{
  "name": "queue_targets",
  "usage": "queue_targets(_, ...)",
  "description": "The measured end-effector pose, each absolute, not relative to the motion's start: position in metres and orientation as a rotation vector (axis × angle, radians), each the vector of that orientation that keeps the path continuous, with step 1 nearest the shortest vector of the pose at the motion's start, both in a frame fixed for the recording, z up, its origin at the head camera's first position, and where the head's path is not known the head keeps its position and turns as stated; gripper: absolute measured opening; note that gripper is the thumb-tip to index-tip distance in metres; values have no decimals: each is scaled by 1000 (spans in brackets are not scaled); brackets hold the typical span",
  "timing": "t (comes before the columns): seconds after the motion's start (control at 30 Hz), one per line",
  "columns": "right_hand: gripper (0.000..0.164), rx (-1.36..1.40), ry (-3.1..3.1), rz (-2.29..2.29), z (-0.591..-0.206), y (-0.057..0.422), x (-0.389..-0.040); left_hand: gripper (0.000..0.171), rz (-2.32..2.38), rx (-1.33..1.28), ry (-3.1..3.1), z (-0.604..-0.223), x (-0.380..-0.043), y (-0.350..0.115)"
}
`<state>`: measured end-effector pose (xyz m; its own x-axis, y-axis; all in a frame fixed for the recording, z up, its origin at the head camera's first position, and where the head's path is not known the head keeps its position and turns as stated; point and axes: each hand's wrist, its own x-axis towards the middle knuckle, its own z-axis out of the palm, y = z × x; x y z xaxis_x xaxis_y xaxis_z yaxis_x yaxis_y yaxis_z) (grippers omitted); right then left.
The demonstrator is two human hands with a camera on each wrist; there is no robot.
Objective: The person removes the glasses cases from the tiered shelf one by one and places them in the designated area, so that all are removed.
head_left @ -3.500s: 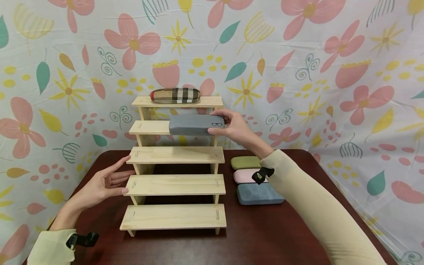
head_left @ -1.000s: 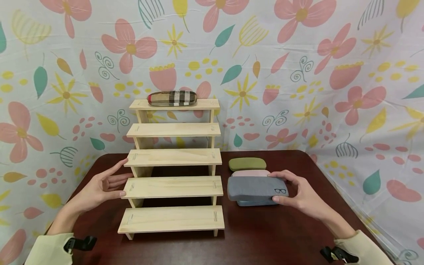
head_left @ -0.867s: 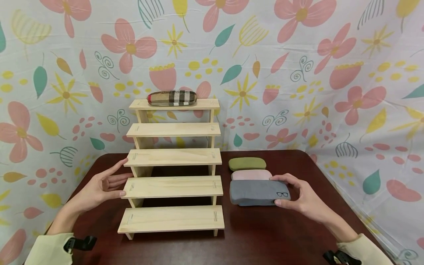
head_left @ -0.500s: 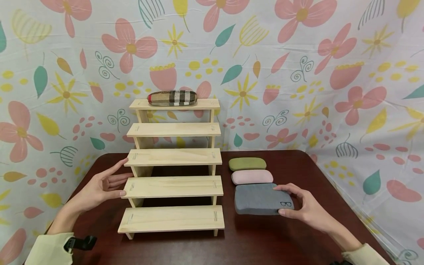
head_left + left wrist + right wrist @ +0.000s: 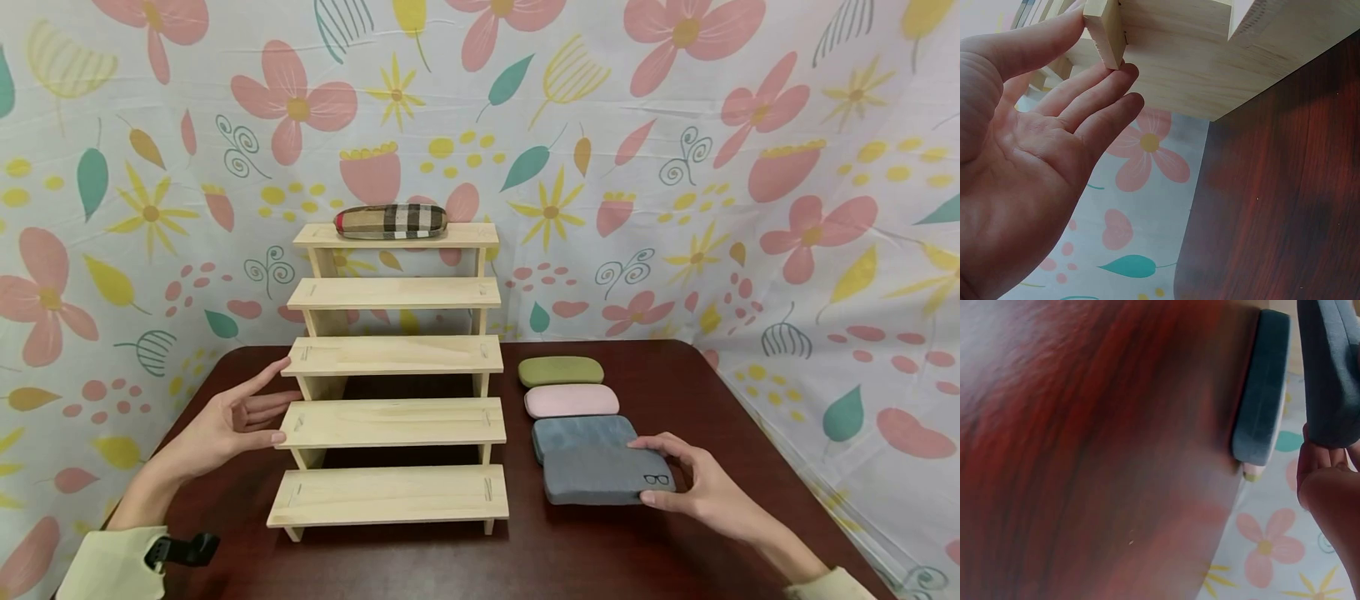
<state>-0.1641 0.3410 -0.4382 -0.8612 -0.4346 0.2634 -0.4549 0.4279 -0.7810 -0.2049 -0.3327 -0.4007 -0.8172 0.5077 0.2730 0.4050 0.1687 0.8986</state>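
My right hand pinches the right end of a grey glasses case printed with a small pair of spectacles. In the right wrist view the held case is raised off the table, apart from the blue glasses case. Seen from the head, it overlaps the front of that blue case. My left hand touches the left side of a wooden five-step stand, its fingers mostly straight against the board ends. The left wrist view shows the fingertips at a board end.
A pink glasses case and a green glasses case lie in a row behind the blue one. On the stand's top step sits a plaid case. The dark red table ends at a flowered cloth backdrop.
My right hand has taken the grey case off the second step from the top, brought it right and down, then forward past the blue case towards me. The left hand stays at the stand.
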Motion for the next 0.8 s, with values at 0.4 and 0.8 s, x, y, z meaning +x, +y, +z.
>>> queue_targets(0.4, 53, 800, -2674, 1543, -451, 347, -165, 98, 1730, 895, 2359, -400, -205, -332)
queue_targets(0.8, 55, 800, -2711, 1537, -458, 348, -168, 98, 1728, 928, 2364, -401, -205, -333)
